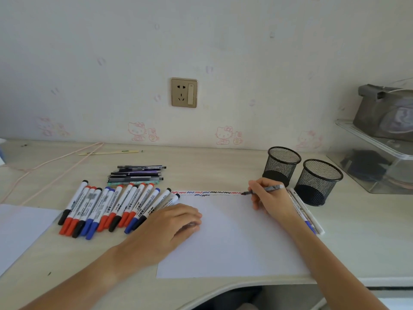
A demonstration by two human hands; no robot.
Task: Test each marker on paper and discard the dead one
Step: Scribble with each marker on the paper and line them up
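Forearms came in from the bottom edge, nearest the lens. Left hand lay flat, fingers relaxed and spread on the left part of the paper, pinning it to the desk; it held nothing. Right hand pinched a grey pen in a writing grip, fingers curled round the barrel.

Pen's long axis ran roughly left-right, nearly level, tip pointing left and down onto the paper's top edge, back end out toward the two mesh cups. The tip sat at the right end of the scribble row, a line of red, blue and black squiggles along the top margin, with a shorter second row under it at the left. Couldn't tell whether this pen was leaving ink.

Whiteboard markers lay fanned out left of the paper, caps on, just beside the left hand and well apart from the right. A stack of dark pens sat behind them. A few more markers lay along the paper's right edge, partly under the right wrist.

My read: testing was mid-run. The mesh cups stood just behind the right hand, so that hand was the nearer one for dropping the pen.
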